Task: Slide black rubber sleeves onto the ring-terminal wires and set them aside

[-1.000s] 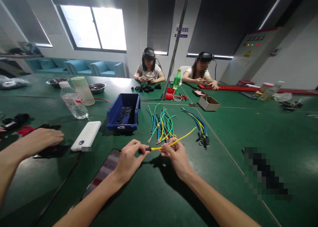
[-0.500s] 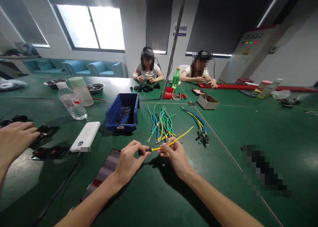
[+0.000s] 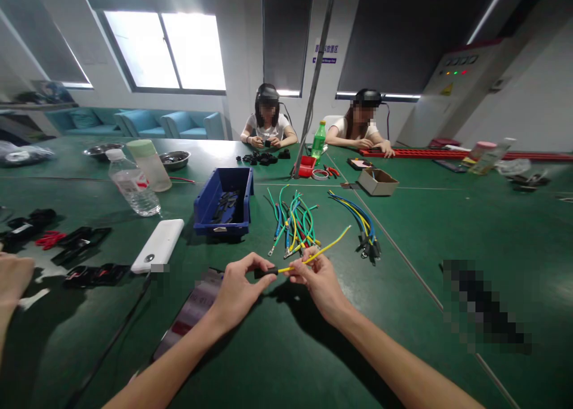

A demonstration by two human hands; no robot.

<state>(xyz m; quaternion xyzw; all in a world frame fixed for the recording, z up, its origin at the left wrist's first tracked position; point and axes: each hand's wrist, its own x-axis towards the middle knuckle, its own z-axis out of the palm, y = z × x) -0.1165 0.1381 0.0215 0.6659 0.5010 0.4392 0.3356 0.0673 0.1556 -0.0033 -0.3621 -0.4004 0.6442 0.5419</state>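
Between the thumb and fingers of my left hand (image 3: 237, 289) is a black sleeve (image 3: 265, 273), fitted around one end of a yellow wire (image 3: 333, 242). My right hand (image 3: 320, 282) pinches that wire just right of the sleeve, and its free end points up and right. Beyond my hands lies a loose pile of green, blue and yellow wires (image 3: 293, 221), some with metal lugs. To its right rests a bundle of blue and yellow wires (image 3: 362, 218) with black sleeves at the near ends. A blue bin (image 3: 246, 212) holds several black sleeves (image 3: 226, 205).
A phone (image 3: 192, 313) lies under my left forearm, beside a white power bank (image 3: 159, 245) with a cable. Bottles (image 3: 134, 185) stand at left. Another person's hand (image 3: 13, 277) is at the left edge, near black parts (image 3: 96, 274). Two people sit opposite; a small box (image 3: 378, 185) stands back right.
The other person's hand at left has drawn back toward the edge, uncovering black parts and red-handled scissors. My hands keep nearly the same hold on the sleeve and yellow wire.
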